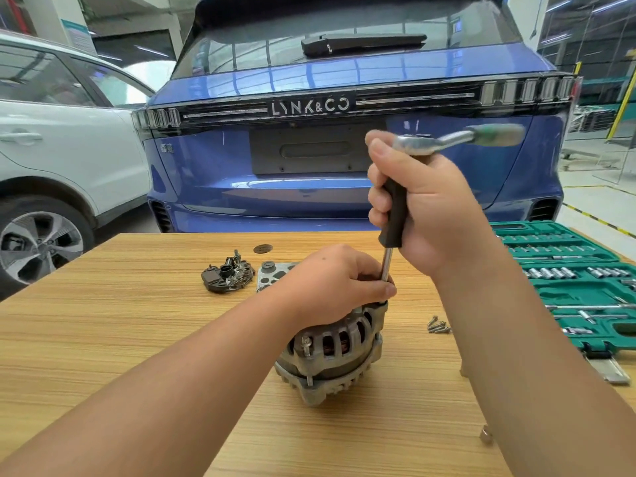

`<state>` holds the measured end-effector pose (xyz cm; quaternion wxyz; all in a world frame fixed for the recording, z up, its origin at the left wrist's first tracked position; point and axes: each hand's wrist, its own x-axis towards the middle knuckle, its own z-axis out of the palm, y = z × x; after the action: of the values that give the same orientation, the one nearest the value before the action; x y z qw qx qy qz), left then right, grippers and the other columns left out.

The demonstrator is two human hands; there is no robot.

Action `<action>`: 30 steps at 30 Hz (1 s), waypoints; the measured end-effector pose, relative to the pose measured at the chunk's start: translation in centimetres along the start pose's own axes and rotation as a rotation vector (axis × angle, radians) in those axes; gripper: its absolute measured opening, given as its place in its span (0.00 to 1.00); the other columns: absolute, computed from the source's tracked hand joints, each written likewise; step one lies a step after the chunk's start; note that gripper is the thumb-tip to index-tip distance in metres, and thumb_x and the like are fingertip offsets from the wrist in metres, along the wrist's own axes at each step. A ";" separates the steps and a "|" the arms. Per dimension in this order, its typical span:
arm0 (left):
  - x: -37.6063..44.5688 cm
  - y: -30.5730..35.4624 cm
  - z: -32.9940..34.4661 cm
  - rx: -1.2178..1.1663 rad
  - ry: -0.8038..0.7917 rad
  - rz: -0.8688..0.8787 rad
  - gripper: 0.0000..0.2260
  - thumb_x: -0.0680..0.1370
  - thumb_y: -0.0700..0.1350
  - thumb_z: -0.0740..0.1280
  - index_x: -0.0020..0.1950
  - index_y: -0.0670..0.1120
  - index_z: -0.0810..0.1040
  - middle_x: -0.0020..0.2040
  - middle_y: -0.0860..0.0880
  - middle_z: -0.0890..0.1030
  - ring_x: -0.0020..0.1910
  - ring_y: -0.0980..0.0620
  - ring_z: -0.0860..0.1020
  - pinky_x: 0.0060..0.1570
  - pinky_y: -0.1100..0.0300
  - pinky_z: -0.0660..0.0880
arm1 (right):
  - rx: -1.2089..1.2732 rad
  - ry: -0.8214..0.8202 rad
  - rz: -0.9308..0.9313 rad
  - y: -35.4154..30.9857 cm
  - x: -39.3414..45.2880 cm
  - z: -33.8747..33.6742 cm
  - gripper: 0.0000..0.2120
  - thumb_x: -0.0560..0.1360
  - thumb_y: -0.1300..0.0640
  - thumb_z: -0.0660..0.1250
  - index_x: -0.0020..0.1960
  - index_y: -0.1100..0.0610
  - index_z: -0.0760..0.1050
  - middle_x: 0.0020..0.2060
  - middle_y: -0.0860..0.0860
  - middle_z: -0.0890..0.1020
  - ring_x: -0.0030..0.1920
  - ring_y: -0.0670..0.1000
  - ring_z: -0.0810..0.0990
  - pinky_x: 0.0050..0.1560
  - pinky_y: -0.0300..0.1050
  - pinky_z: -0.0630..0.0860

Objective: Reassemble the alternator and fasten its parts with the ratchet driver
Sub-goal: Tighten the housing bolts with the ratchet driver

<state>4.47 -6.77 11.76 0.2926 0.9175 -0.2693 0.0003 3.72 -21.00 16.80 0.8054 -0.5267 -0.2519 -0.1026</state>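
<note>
The grey metal alternator (pixel 339 352) stands on the wooden table (pixel 137 321) near its middle. My left hand (pixel 335 282) lies over its top, fingers curled round the housing and the lower end of a driver shaft (pixel 387 265). My right hand (pixel 423 208) grips the driver's black handle (pixel 394 211) upright above the alternator. A silver ratchet (pixel 457 137) with a green grip sits on the handle's top and points right, blurred. What the shaft's tip sits on is hidden by my left fingers.
A dark rectifier plate (pixel 229 275) and a grey cover plate (pixel 272 273) lie behind the alternator. Several loose bolts (pixel 438 326) lie to its right. An open green socket case (pixel 571 284) fills the table's right side. A blue car stands just beyond the table.
</note>
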 end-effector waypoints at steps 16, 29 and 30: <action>-0.1 -0.2 0.0 -0.043 0.013 -0.044 0.07 0.78 0.56 0.71 0.43 0.56 0.84 0.40 0.51 0.85 0.39 0.52 0.81 0.34 0.62 0.73 | 0.174 -0.296 -0.073 1.2 0.1 -0.5 0.25 0.75 0.46 0.66 0.70 0.52 0.71 0.42 0.55 0.76 0.35 0.52 0.71 0.33 0.46 0.66; 0.0 -0.3 0.0 -0.006 0.006 -0.034 0.08 0.79 0.57 0.70 0.46 0.56 0.85 0.42 0.56 0.84 0.40 0.58 0.79 0.32 0.70 0.71 | 0.061 -0.131 0.021 0.4 0.0 0.1 0.11 0.79 0.60 0.67 0.60 0.55 0.76 0.36 0.49 0.75 0.31 0.47 0.72 0.31 0.40 0.70; 0.0 -0.3 0.0 -0.003 0.006 -0.036 0.07 0.79 0.57 0.70 0.46 0.56 0.85 0.42 0.57 0.83 0.41 0.59 0.79 0.31 0.70 0.71 | 0.064 -0.152 -0.027 0.6 -0.1 0.1 0.15 0.79 0.63 0.66 0.64 0.52 0.74 0.37 0.50 0.74 0.32 0.48 0.72 0.32 0.40 0.71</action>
<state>4.64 -6.60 11.59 0.2947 0.9218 -0.2519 -0.0026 3.91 -20.68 16.31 0.7988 -0.5036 -0.3224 -0.0655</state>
